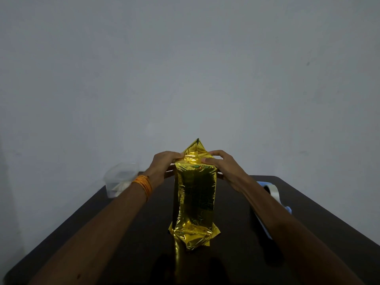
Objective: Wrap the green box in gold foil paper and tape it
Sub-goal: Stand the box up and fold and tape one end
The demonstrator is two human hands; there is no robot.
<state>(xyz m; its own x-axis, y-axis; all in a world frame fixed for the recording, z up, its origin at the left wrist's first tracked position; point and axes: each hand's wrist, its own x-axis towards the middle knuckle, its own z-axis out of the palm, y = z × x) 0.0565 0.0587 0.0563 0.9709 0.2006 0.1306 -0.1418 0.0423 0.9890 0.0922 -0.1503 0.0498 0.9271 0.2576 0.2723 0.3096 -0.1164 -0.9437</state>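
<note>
Fingers of left hand [164, 163]: curled, tips [181, 155] gripping the upper left fold of the gold foil paper [194, 198]. Thumb hidden behind the hand.

Fingers of right hand [222, 167]: bent, thumb tip [205, 160] and fingertips pinching the upper right fold of the same foil. Both hands level with each other, one on each side of the top end, palms facing inward.

Between the hands: a pointed foil flap [197, 145], standing up above the fingertips, creased and not folded down.

Below the hands: foil drawn smooth round a tall rectangular shape, set on end at the middle of the table [308, 212]; exact tilt not determinable. Green box fully covered by the foil, hidden from view. At the lower end: loose foil [193, 235], crumpled, flared out to both sides, touching the tabletop. Gold reflection on the dark surface just in front.

On the left wrist: orange bands [143, 185].

Right of the parcel, partly behind the right forearm: a tape roll [271, 190] with a light blue part [287, 209], resting on the table, apart from the foil.

Left of the parcel, at the far left table corner: a clear plastic container [121, 179], pale contents inside, well apart from the foil.

Behind everything: a plain grey wall [185, 58].
</note>
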